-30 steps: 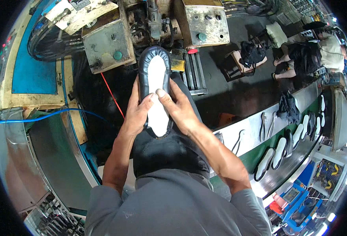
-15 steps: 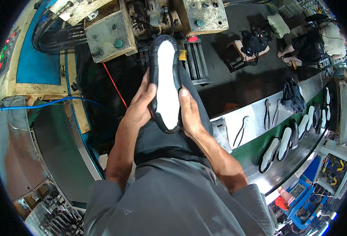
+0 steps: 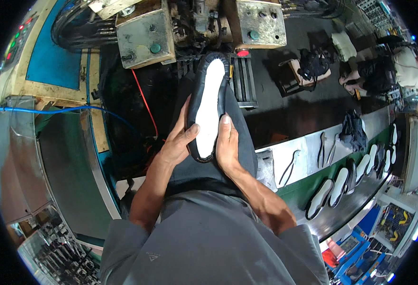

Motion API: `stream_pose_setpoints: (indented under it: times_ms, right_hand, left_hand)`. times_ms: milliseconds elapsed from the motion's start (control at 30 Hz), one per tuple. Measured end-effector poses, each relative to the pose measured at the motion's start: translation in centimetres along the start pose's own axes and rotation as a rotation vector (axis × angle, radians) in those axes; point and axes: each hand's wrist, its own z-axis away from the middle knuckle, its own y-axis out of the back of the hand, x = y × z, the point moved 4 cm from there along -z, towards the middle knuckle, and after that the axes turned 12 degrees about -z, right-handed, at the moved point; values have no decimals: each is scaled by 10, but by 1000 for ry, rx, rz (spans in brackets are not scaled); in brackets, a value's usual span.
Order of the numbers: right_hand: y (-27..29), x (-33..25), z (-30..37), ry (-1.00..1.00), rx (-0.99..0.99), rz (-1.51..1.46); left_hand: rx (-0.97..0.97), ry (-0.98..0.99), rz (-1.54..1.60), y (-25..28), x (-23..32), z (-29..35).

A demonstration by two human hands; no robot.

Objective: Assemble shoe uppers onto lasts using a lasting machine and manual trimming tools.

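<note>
Between both my hands is a black shoe upper [image 3: 211, 104], held sole side up, its white insole facing me and its black edge wrapped around the rim. My left hand [image 3: 177, 141] grips its left side near the lower end, thumb lying on the edge of the white insole. On the opposite side my right hand [image 3: 226, 142] presses against it, thumb pointing up along the edge. The fingers underneath are mostly hidden. The shoe tilts slightly to the right at its far end, above my lap.
Ahead stands a machine with two grimy control boxes [image 3: 145, 42] and a red button [image 3: 242, 52]. To the right, a bench holds pliers [image 3: 289, 167], a dark cloth [image 3: 354, 131] and a row of similar shoe uppers [image 3: 320, 199]. A green conveyor [image 3: 71, 175] lies left. Another person [image 3: 375, 66] sits at the far right.
The shoe has shifted a little right and nearer, and its far end now leans right. Both hands moved with it, keeping hold. The surroundings shifted in view.
</note>
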Motion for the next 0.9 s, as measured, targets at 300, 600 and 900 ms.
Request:
stream_pose_setpoints:
  times_ms: [300,600,900]
  right_hand:
    - [-3,-2,4,-415,-458,55]
    - [96,25,5,-362,-194,37]
    - [282,71,37,-3,282,507]
  left_hand:
    - [287,9,557,83,-19,69]
    - [1248,11,-720,437,24,178]
    - [1015,169,-366,509,20,134]
